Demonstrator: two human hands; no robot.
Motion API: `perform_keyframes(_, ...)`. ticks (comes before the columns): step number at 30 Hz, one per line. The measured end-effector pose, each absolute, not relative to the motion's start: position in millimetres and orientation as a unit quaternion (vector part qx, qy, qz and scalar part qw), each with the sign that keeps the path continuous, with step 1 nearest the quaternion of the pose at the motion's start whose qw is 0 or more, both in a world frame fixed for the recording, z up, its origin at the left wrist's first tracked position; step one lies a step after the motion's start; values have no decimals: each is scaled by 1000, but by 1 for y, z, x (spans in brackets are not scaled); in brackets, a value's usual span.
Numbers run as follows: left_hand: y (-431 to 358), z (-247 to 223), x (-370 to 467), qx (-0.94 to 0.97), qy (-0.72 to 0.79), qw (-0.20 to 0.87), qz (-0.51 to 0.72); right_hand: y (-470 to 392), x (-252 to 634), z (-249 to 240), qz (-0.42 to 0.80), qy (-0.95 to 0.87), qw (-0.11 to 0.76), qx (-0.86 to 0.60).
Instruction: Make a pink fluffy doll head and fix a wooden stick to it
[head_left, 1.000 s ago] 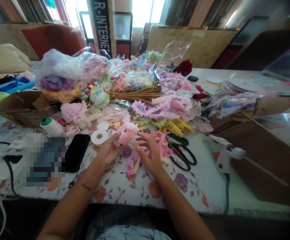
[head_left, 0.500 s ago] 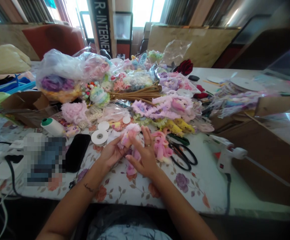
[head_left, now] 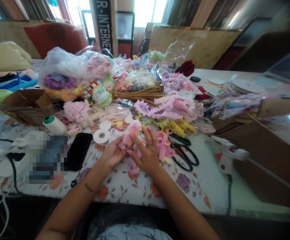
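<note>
Pale pink fluffy trim (head_left: 134, 127) with a peach tint is bunched between my hands above the flowered tablecloth. My left hand (head_left: 113, 152) is closed on its left side, thumb and fingers pinching it. At its right side, my right hand (head_left: 146, 153) has thumb and forefinger pressed to the trim, with the other fingers stretched up; a ring shows on one finger. A pink strip (head_left: 133, 167) hangs or lies below the hands; whether it joins the held piece I cannot tell. More pink fluffy strips (head_left: 163, 145) lie just right of my right hand.
Black-handled scissors (head_left: 185, 156) lie right of the hands, and a white glue gun (head_left: 228, 155) beyond them by a cardboard box (head_left: 267, 156). On the left are a black phone (head_left: 79, 151), ribbon spools (head_left: 101, 136) and a thread cone (head_left: 54, 125). Trims and plastic bags (head_left: 67, 63) heap behind.
The right thumb and forefinger have drawn together onto the trim, and the fluffy piece has tilted up slightly. The whole view has shifted a little.
</note>
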State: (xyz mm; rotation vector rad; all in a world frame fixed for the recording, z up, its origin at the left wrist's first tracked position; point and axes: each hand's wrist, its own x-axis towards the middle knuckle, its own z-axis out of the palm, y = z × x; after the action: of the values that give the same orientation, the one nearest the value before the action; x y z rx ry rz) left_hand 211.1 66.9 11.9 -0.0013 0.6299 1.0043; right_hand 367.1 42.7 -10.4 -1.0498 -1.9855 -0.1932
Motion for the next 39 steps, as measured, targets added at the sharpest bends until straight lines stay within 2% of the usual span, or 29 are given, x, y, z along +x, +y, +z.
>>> perform_keyframes(4,66,15,213,-4,313,833,456,45,371,-9,-56,-775,433,-456)
perform_keyframes(11,68,9,209,-13,299,811,502,38,365,-12,-110,-812,414,-397)
perform_keyframes(18,66,8,212,18,318,825,467,44,368,-12,-50,-771,428,-469)
perform_keyframes(24,66,10,211,20,297,818,491,39,365,-11,-76,-801,430,-409)
perform_keyframes(31,63,15,211,16,301,833,463,43,373,-13,15,-765,441,-470)
perform_keyframes(36,66,16,208,29,287,812,508,42,372,-13,8,-792,431,-432)
perform_keyframes(39,65,16,209,47,302,790,531,42,372,-15,46,-785,448,-425)
